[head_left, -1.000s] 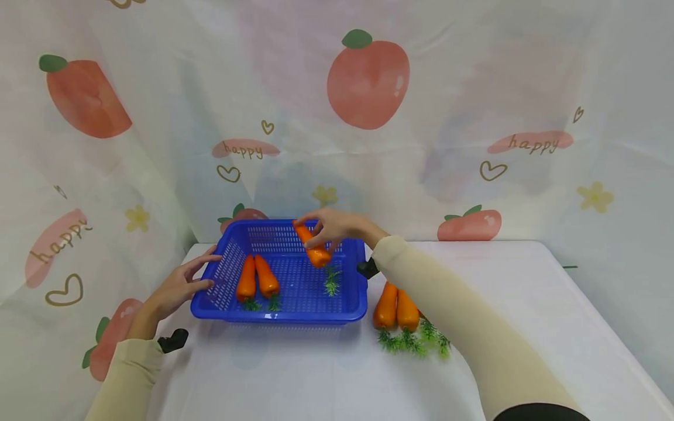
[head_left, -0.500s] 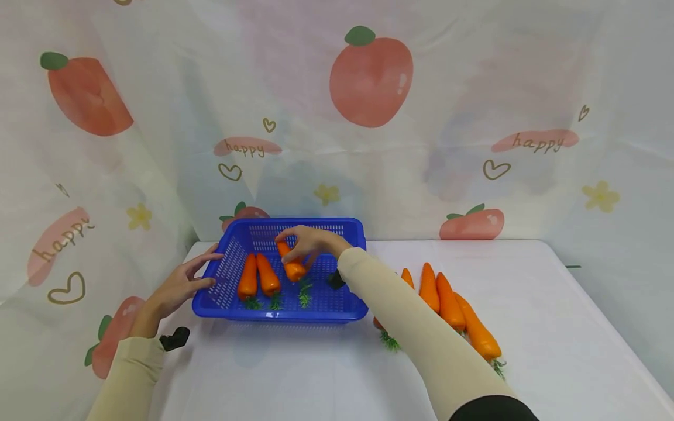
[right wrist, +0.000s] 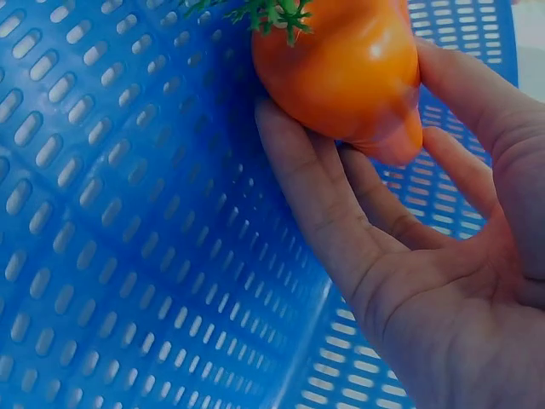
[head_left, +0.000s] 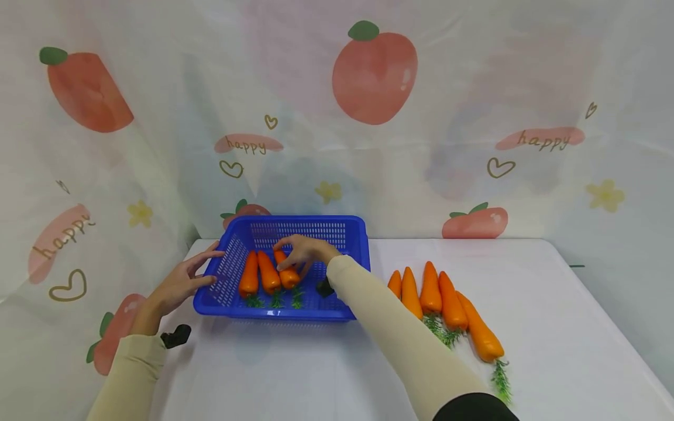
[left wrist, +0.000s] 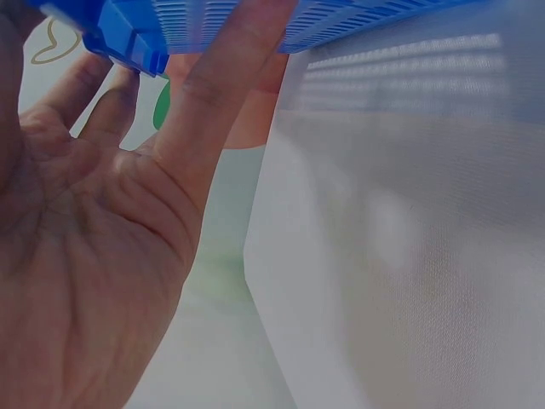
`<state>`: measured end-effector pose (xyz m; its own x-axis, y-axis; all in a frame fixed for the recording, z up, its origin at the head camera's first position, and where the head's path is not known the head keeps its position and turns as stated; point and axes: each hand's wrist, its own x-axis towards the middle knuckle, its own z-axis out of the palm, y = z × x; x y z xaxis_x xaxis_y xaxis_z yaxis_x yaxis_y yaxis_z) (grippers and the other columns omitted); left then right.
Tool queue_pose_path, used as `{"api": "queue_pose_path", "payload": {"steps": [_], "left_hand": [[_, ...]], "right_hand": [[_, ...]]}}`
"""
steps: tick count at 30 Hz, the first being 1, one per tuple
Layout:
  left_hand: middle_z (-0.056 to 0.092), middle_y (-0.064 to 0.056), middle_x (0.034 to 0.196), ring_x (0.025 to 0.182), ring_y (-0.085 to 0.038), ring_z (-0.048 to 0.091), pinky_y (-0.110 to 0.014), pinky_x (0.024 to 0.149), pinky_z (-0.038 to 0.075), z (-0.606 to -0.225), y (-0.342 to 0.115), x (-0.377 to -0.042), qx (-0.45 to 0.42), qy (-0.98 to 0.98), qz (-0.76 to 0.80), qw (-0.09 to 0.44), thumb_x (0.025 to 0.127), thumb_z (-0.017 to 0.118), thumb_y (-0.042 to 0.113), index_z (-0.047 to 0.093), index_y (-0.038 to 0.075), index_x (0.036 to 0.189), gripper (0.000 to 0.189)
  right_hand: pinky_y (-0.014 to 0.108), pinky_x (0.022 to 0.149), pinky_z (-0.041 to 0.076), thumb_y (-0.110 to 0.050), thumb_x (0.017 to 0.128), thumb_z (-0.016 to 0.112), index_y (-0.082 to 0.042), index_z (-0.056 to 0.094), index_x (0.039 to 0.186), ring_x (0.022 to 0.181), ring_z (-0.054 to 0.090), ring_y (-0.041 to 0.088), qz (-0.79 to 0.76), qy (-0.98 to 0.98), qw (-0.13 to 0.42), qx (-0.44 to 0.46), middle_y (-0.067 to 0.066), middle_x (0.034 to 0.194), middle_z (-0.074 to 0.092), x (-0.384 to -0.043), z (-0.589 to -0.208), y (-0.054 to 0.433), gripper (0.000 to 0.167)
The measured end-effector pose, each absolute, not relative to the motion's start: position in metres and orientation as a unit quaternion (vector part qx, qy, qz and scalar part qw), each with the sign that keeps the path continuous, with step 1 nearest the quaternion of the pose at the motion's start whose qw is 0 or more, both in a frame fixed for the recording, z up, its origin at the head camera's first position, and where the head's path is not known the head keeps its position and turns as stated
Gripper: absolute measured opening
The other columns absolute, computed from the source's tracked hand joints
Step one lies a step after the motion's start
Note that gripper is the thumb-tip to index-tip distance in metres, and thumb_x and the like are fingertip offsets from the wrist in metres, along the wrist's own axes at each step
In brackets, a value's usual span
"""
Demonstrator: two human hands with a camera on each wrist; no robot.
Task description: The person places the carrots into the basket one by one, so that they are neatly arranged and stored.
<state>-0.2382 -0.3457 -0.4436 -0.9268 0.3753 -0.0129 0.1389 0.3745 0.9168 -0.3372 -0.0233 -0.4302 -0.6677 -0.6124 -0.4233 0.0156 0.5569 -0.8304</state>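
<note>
A blue plastic basket (head_left: 316,314) with slotted walls stands on the white table. At its left rim, my left hand (head_left: 181,286) touches the side with extended fingers; the left wrist view shows the thumb and fingers against the basket's wall (left wrist: 341,21). My right hand (head_left: 308,250) is inside the basket and holds an orange carrot (head_left: 290,277) with green leaves. Thumb and fingers lie on either side of this carrot (right wrist: 341,64) in the right wrist view. Just left of it, two more carrots (head_left: 269,273) lie side by side, leaves toward the front rim.
Several more carrots (head_left: 430,289) with leafy tops (head_left: 500,377) lie on the table (head_left: 284,374) right of the basket, partly behind the right sleeve (head_left: 400,333). A printed fruit cloth (head_left: 411,169) hangs behind the table and along the left.
My right hand has moved left and down into the basket with the carrot, bringing it beside the other two. The left hand stays at the rim. More carrots on the right have come into view.
</note>
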Motion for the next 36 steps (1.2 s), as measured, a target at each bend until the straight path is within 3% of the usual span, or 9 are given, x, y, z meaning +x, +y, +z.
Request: {"api": "queue_pose_path", "payload": {"steps": [8, 21, 36], "left_hand": [[0.005, -0.003, 0.174, 0.151, -0.056, 0.014, -0.059, 0.095, 0.055, -0.446, -0.348, -0.240, 0.158, 0.819, 0.541, 0.113, 0.101, 0.063, 0.014, 0.041, 0.009, 0.155, 0.059], [0.006, -0.003, 0.174, 0.152, -0.055, 0.010, -0.065, 0.097, 0.050, -0.451, -0.349, -0.243, 0.161, 0.826, 0.530, 0.107, 0.101, 0.063, 0.015, 0.042, 0.011, 0.155, 0.059], [0.006, -0.004, 0.174, 0.151, -0.056, 0.011, -0.064, 0.096, 0.051, -0.445, -0.346, -0.240, 0.155, 0.822, 0.537, 0.112, 0.101, 0.064, 0.015, 0.041, 0.009, 0.156, 0.060]], "right_hand": [[0.050, 0.082, 0.062, -0.014, 0.093, 0.077, -0.014, 0.048, 0.153, 0.109, 0.065, 0.036, -0.440, 0.801, 0.367, -0.175, 0.019, 0.149, 0.045, -0.335, -0.434, -0.029, 0.066], [0.050, 0.082, 0.062, -0.011, 0.094, 0.076, -0.015, 0.050, 0.152, 0.101, 0.067, 0.030, -0.431, 0.811, 0.356, -0.171, 0.018, 0.149, 0.044, -0.327, -0.433, -0.037, 0.064], [0.049, 0.081, 0.062, -0.017, 0.094, 0.077, -0.016, 0.050, 0.152, 0.108, 0.064, 0.032, -0.422, 0.816, 0.356, -0.172, 0.017, 0.151, 0.043, -0.329, -0.435, -0.038, 0.064]]}}
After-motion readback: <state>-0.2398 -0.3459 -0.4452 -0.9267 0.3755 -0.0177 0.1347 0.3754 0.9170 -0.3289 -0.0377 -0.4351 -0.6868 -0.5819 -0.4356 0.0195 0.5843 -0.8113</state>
